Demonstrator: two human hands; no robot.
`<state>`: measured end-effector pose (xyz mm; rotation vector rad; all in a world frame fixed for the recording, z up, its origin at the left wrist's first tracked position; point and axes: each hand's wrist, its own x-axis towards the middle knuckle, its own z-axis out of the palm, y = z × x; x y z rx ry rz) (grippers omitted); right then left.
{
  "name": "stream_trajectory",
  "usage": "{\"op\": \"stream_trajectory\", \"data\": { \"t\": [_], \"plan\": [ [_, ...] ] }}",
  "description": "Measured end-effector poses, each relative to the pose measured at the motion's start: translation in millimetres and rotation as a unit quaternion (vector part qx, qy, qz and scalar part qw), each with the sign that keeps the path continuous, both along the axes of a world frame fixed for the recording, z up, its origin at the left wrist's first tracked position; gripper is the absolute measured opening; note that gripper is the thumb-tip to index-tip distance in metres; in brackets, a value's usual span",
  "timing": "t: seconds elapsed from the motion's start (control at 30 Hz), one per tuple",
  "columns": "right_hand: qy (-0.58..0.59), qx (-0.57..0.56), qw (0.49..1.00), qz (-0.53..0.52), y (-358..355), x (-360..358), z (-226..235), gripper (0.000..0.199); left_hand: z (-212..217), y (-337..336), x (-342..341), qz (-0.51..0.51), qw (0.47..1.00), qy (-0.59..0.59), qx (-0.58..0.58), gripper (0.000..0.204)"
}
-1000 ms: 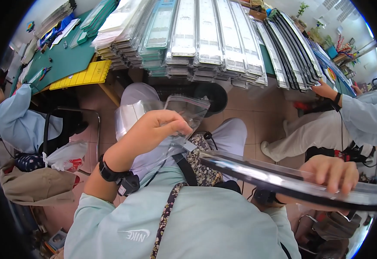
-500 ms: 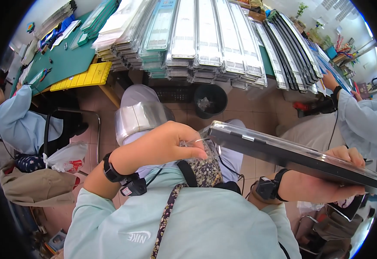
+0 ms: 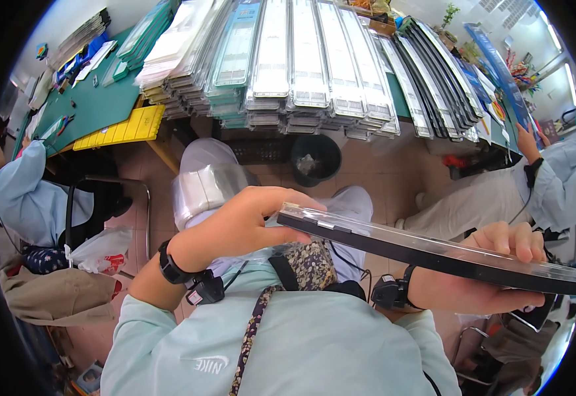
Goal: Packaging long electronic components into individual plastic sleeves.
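Note:
A long, shallow black case (image 3: 393, 250) with a clear plastic cover lies crosswise over my lap, running off toward the right rim. My left hand (image 3: 252, 218) pinches its left end, thumb on the near side and fingers over the far side. Further right, my right hand (image 3: 499, 254) is wrapped round the case from below, fingers over the clear cover. Some thin clear film seems to sit behind the case near my left hand, but its extent is hard to make out. On my knee rests a banded bundle of clear plastic sleeves (image 3: 209, 191).
Long clear-topped packages (image 3: 271, 53) stand in tall stacks on the table ahead, with black-edged cases (image 3: 426, 79) to their right. A dark bin (image 3: 316, 160) stands on the floor below. Co-workers sit left (image 3: 27, 191) and right (image 3: 558, 181), the right one holding a long blue package (image 3: 499, 69).
My left hand has gone from bunched clear plastic film to the end of the case. The case has shifted left and tipped edge-on. At right, the co-worker's blue package has been raised.

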<state>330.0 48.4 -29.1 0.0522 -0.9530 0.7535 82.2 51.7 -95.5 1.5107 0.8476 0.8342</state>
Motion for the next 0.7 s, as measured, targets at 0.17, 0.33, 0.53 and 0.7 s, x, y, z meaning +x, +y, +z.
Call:
{"op": "stream_trajectory", "data": {
  "t": [0.17, 0.33, 0.53, 0.7],
  "plan": [
    [0.005, 0.011, 1.000, -0.011, 1.3, -0.6, 2.0, 0.041, -0.8, 5.6, -5.2, -0.033, 0.994, -0.018, 0.100, 0.034],
    [-0.011, 0.020, 0.998, 0.054, 5.0, -4.2, -0.4, 0.043, -11.3, 4.2, -9.8, 0.022, 0.991, -0.001, 0.134, 0.035],
    [-0.028, 0.046, 0.998, -0.018, 12.3, -11.4, -2.5, 0.046, -3.8, 6.4, -5.2, 0.036, 0.969, 0.103, 0.222, 0.043],
    [-0.075, 0.045, 0.995, -0.046, 19.0, -14.0, -3.6, 0.046, -3.0, 7.5, 0.9, -0.057, 0.961, 0.174, 0.205, 0.043]
  ]
}}
